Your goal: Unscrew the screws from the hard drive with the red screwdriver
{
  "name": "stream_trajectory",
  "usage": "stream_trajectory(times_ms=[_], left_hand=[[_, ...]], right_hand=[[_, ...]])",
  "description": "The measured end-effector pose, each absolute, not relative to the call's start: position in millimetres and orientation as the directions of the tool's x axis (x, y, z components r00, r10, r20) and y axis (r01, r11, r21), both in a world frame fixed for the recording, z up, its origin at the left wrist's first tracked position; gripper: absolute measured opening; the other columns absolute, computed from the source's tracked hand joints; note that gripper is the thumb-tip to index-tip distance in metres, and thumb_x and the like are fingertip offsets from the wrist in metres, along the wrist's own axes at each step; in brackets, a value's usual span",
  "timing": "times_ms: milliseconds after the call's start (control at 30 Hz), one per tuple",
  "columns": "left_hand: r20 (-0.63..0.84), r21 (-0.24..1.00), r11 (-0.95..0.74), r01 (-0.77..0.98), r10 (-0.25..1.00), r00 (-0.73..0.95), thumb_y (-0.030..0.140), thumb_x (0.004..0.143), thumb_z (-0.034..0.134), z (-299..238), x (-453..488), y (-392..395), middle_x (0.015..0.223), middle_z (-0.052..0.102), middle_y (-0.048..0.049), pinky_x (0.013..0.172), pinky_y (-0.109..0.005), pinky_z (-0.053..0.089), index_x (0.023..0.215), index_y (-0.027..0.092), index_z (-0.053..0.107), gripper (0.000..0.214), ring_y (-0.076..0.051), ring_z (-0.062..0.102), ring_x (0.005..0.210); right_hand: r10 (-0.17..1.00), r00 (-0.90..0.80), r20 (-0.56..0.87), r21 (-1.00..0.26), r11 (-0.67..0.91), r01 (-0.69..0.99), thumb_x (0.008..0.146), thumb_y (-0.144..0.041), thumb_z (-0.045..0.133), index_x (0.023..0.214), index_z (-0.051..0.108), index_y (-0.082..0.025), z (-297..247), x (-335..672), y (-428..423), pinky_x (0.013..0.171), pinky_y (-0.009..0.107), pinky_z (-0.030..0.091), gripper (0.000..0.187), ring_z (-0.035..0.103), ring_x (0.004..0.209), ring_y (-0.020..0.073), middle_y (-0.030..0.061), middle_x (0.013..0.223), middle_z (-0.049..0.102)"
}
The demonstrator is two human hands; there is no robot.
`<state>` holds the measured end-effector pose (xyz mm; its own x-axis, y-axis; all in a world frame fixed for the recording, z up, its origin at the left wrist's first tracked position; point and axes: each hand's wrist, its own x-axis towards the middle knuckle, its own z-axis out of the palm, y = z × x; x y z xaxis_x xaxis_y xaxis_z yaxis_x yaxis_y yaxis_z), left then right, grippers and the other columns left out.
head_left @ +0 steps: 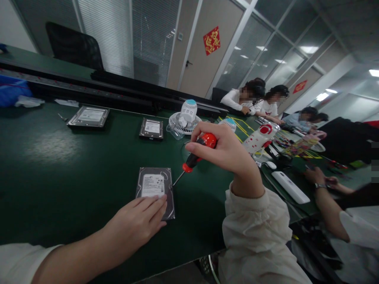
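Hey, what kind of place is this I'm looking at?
Likely an office room used as an electronics workbench: flat silver hard drives lie on a long dark green table, the left hand pressing one, the right hand grips a red-and-black screwdriver, and glass partition walls with blinds stand behind.

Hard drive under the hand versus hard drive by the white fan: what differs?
The left hand rests on the near hard drive; none touches the far hard drive. The screwdriver tip meets the near one, not the far one. Both lie flat, label up.
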<state>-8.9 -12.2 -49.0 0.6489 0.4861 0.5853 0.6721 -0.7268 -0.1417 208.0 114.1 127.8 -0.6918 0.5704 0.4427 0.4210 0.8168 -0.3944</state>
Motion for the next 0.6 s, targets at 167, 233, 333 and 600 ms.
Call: stream_trajectory(times_ms=[167,233,333,600], left_hand=[[0.576,-0.154,-0.726,0.671,0.486,0.657,0.021,0.105,0.056,-47.5,-8.8,-11.9,0.116,0.08,-0.0118,0.085,-0.034,0.057,0.113,0.012,0.078,0.025,-0.023,0.074,0.101],[0.572,-0.153,-0.725,0.672,0.489,0.659,0.021,0.106,0.056,-46.6,-8.4,-12.2,0.116,0.08,-0.0118,0.085,-0.034,0.057,0.113,0.012,0.077,0.025,-0.023,0.074,0.101],[0.568,-0.148,-0.727,0.671,0.492,0.659,0.021,0.106,0.055,-46.4,-7.9,-12.3,0.117,0.079,-0.0122,0.085,-0.034,0.057,0.113,0.011,0.077,0.025,-0.023,0.074,0.101],[0.59,-0.141,-0.733,0.666,0.479,0.651,0.019,0.106,0.053,-47.5,-8.8,-12.1,0.116,0.079,-0.0127,0.085,-0.035,0.055,0.113,0.01,0.077,0.027,-0.024,0.073,0.1]], right_hand=[[0.519,-0.721,0.46,-0.343,0.852,0.394,0.085,-0.026,0.066,0.083,0.066,-0.014,127.6,208.7,114.5,0.063,0.023,0.037,0.012,0.047,0.062,0.0069,-0.0029,0.072,0.058],[0.494,-0.737,0.462,-0.343,0.865,0.365,0.084,-0.023,0.064,0.081,0.065,-0.013,127.5,208.5,114.4,0.062,0.022,0.037,0.01,0.046,0.061,0.0066,-0.0026,0.072,0.058],[0.473,-0.732,0.49,-0.34,0.877,0.34,0.085,-0.025,0.064,0.076,0.062,-0.014,126.4,207.4,114.4,0.061,0.023,0.036,0.015,0.044,0.061,0.0062,-0.0032,0.069,0.054],[0.502,-0.684,0.53,-0.312,0.865,0.393,0.086,-0.027,0.064,0.07,0.056,-0.016,122.2,204.5,116.0,0.057,0.024,0.031,0.021,0.037,0.056,0.0056,-0.0057,0.061,0.045]])
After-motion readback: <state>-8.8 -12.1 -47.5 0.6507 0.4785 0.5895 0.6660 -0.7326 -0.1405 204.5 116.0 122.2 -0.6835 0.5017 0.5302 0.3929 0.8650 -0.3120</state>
